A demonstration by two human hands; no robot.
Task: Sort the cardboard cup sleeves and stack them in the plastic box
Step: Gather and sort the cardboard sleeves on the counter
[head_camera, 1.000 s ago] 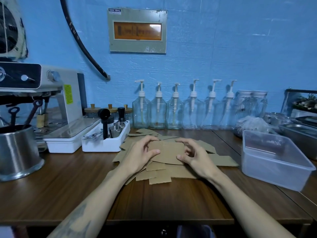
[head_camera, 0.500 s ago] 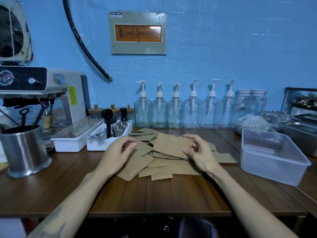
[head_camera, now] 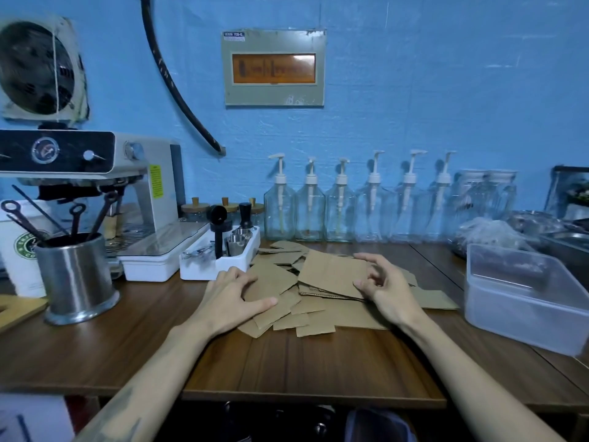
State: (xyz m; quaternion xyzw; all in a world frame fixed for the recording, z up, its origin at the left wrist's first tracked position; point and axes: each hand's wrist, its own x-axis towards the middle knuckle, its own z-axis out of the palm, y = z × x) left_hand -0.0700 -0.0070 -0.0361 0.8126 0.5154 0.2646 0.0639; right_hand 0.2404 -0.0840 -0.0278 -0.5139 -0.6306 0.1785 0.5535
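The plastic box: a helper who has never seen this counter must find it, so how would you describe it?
Start at the row of pump bottles along the blue wall and follow the wooden table to its right edge. There, right of the cardboard sleeves, sits the plastic box. Unlike the steel trays behind it, it is translucent, rectangular, open-topped and empty.

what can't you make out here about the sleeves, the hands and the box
- How many cardboard cup sleeves: head view, they overlap in a pile.
- How many sleeves the right hand holds: only edges show under the top one.
- Left hand palm contact: seen from the back.
- Plastic box contents: frosted walls blur the inside.
- Box's right end: cut by the frame edge.
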